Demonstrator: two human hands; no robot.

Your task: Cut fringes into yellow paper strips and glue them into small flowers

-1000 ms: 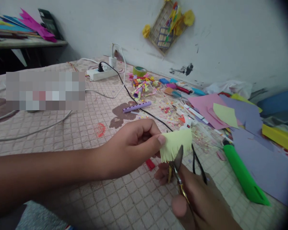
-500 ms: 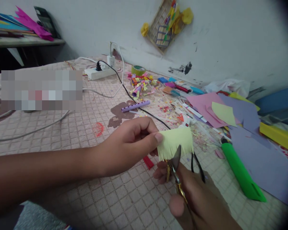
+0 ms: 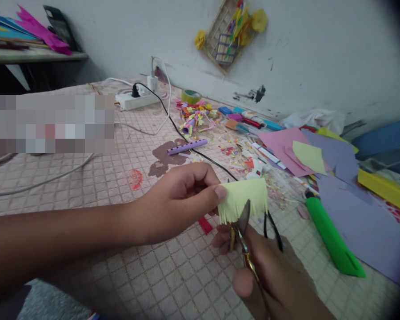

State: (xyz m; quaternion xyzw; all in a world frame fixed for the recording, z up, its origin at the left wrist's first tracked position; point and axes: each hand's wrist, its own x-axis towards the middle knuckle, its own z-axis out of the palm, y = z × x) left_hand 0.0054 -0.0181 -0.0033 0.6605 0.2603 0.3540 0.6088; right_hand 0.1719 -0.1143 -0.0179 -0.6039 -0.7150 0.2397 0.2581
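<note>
Between thumb and fingers, my left hand (image 3: 186,202) pinches the left end of a pale yellow paper strip (image 3: 242,193). Its lower edge is cut into a fringe of narrow slits. My right hand (image 3: 270,271) is closed around the gold handles of a pair of scissors (image 3: 245,242). One blade lies over the front of the strip near its fringed edge; the other blade is mostly hidden behind the paper. Under my left hand a small red piece (image 3: 205,225) rests on the tablecloth.
Right of my hands lie a green glue gun (image 3: 333,238), purple paper sheets (image 3: 363,222) and pink paper (image 3: 283,146). Beyond them are paper scraps (image 3: 236,151), a purple paper tube (image 3: 186,146) and a tape roll (image 3: 191,97). A black cord (image 3: 216,163) runs from a power strip (image 3: 136,100).
Both hands, the paper strip and the scissors keep nearly the same pose. The whole view has shifted very slightly; nothing has been let go or taken up.
</note>
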